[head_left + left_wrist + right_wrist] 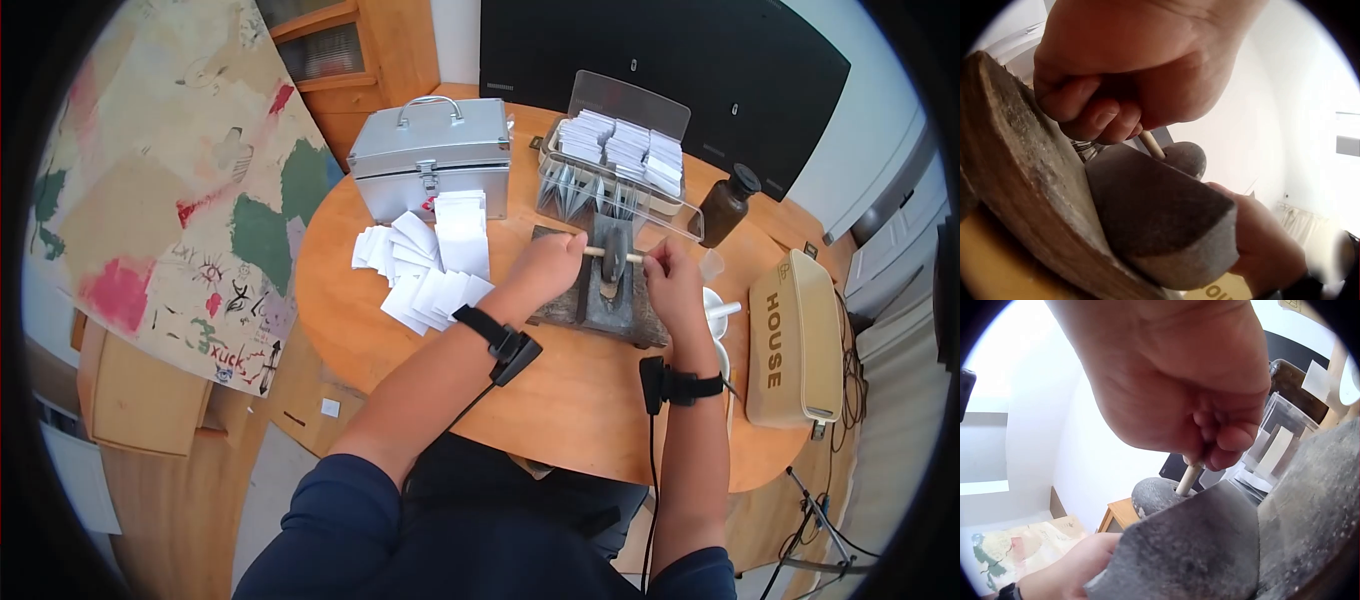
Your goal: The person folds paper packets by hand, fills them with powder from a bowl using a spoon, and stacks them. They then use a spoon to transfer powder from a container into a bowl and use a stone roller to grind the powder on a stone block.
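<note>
A grey stone wheel (pixel 614 252) with a wooden rod through its centre stands over a grey stone trough (pixel 608 300) on a rough dark base (pixel 556 308). My left hand (pixel 548 266) grips the left end of the rod with curled fingers; my right hand (pixel 676 284) holds the right end. In the left wrist view the rod (pixel 1151 145) comes out below the left hand (pixel 1129 69), beside the wheel (pixel 1186 159). The right wrist view shows the rod (pixel 1189 480) under the right hand (pixel 1179 375). What lies inside the trough is mostly hidden.
White paper packets (pixel 428 284) lie left, before a silver case (pixel 430 160). Behind the trough is a clear box (pixel 620 150) of packets. A brown bottle (pixel 726 212), white dishes (pixel 716 318) and a cream HOUSE box (pixel 792 340) stand right. A black screen (pixel 660 80) is behind.
</note>
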The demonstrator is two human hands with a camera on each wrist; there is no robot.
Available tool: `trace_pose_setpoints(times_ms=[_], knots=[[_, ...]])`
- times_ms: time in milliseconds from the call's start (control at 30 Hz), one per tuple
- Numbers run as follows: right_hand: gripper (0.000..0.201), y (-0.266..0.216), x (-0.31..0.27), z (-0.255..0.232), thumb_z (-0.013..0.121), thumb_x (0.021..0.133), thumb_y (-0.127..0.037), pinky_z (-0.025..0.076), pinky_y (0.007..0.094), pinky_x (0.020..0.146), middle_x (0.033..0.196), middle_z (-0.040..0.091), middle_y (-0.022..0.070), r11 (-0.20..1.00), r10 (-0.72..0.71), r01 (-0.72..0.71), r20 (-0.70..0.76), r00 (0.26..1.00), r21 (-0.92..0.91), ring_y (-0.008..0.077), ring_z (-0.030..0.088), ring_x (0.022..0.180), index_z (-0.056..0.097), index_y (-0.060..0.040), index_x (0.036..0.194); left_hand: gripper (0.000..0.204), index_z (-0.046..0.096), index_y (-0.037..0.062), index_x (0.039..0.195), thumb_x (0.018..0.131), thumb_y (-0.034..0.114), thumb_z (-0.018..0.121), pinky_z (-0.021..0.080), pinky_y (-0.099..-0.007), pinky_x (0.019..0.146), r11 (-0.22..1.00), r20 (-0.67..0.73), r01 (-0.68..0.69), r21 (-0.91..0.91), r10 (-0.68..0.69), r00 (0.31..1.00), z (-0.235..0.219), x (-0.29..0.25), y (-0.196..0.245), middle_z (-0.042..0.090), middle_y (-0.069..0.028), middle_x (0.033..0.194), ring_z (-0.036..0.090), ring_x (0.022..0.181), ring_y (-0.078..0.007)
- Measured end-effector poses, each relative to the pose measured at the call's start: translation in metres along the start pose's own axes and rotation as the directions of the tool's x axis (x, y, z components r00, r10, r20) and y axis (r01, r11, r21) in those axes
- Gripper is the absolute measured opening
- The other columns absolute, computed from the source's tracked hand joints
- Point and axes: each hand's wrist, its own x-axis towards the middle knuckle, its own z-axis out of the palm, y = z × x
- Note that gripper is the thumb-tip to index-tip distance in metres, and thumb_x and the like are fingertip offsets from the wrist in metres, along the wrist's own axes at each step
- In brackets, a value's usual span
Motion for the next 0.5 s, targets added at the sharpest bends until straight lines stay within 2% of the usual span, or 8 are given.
trace_pose_setpoints(times_ms=[100,200,267,333,367,433,467,500], knots=[[0.009,0.000,-0.002,-0.004,0.063,0.087,-0.008,0.049,0.0370,0.065,0.072,0.061,0.0148,0.996,-0.050,0.048,0.027,0.998,0.068,0.0275,0.061,0.068,0.057,-0.0013,0.085,0.050,0.064,-0.0012,0.090,0.101,0.040,0.038,0.047,-0.0508,0.079,0.991,-0.020,-0.093,0.095,0.095,0.995,0.003,-0.018,-0.007,0.066,-0.0260,0.090,0.062,0.090,-0.0436],[0.007,-0.006,-0.007,0.000,0.063,0.086,-0.007,0.049,0.0386,0.066,0.076,0.062,0.0171,0.994,-0.095,0.095,-0.007,0.995,-0.061,0.0342,0.062,0.071,0.058,-0.0020,0.085,0.051,0.064,-0.0018,0.090,0.102,0.039,0.037,0.047,-0.0507,0.079,0.998,-0.073,-0.063,-0.026,0.061,0.996,0.007,-0.008,-0.007,0.066,-0.0262,0.091,0.062,0.091,-0.0437],[0.007,-0.008,0.000,0.000,0.063,0.085,-0.008,0.049,0.0394,0.066,0.077,0.062,0.0178,0.992,-0.067,0.061,-0.058,0.996,-0.110,0.0358,0.062,0.072,0.058,-0.0024,0.085,0.051,0.064,-0.0026,0.090,0.101,0.039,0.037,0.047,-0.0501,0.080,0.995,-0.066,-0.081,0.050,0.084,0.994,0.007,0.013,-0.014,0.065,-0.0268,0.092,0.061,0.092,-0.0438],[0.008,-0.003,0.001,0.001,0.062,0.086,-0.009,0.049,0.0428,0.066,0.077,0.063,0.0194,0.997,-0.071,0.071,-0.028,0.997,0.010,0.0389,0.062,0.074,0.058,-0.0020,0.085,0.051,0.063,-0.0030,0.088,0.101,0.039,0.037,0.047,-0.0498,0.079,0.986,-0.098,-0.156,0.051,0.161,0.982,0.008,0.010,-0.019,0.064,-0.0273,0.090,0.061,0.091,-0.0444],[0.008,-0.008,-0.007,-0.004,0.062,0.086,-0.009,0.049,0.0428,0.066,0.077,0.063,0.0194,0.998,-0.063,0.063,-0.045,0.997,0.002,0.0389,0.062,0.074,0.058,-0.0020,0.085,0.051,0.062,-0.0031,0.086,0.102,0.039,0.037,0.046,-0.0501,0.079,0.988,-0.048,-0.117,0.097,0.122,0.991,0.002,-0.003,-0.011,0.063,-0.0278,0.089,0.060,0.089,-0.0451],[0.009,-0.022,-0.023,-0.014,0.062,0.086,-0.010,0.048,0.0452,0.067,0.078,0.063,0.0211,0.999,-0.014,0.011,0.063,0.998,0.041,0.0396,0.062,0.074,0.058,-0.0015,0.086,0.051,0.061,-0.0031,0.085,0.101,0.039,0.037,0.046,-0.0503,0.078,0.988,-0.025,-0.109,0.110,0.113,0.993,-0.001,-0.017,-0.010,0.063,-0.0276,0.087,0.060,0.088,-0.0451],[0.009,-0.023,-0.020,-0.013,0.062,0.086,-0.010,0.048,0.0452,0.067,0.078,0.063,0.0211,0.999,-0.003,0.001,0.049,0.999,0.047,0.0396,0.062,0.074,0.058,-0.0015,0.086,0.051,0.061,-0.0031,0.084,0.101,0.039,0.037,0.046,-0.0504,0.078,0.989,-0.003,-0.077,0.124,0.078,0.997,-0.002,-0.020,-0.009,0.063,-0.0274,0.086,0.060,0.087,-0.0452],[0.009,-0.020,-0.018,-0.010,0.062,0.086,-0.009,0.048,0.0446,0.067,0.078,0.064,0.0213,0.999,-0.024,0.023,0.024,0.999,0.037,0.0388,0.062,0.074,0.058,-0.0011,0.086,0.051,0.060,-0.0028,0.084,0.101,0.040,0.038,0.045,-0.0504,0.076,0.987,-0.069,-0.097,0.131,0.107,0.992,-0.001,-0.021,-0.005,0.063,-0.0266,0.084,0.060,0.086,-0.0448]])
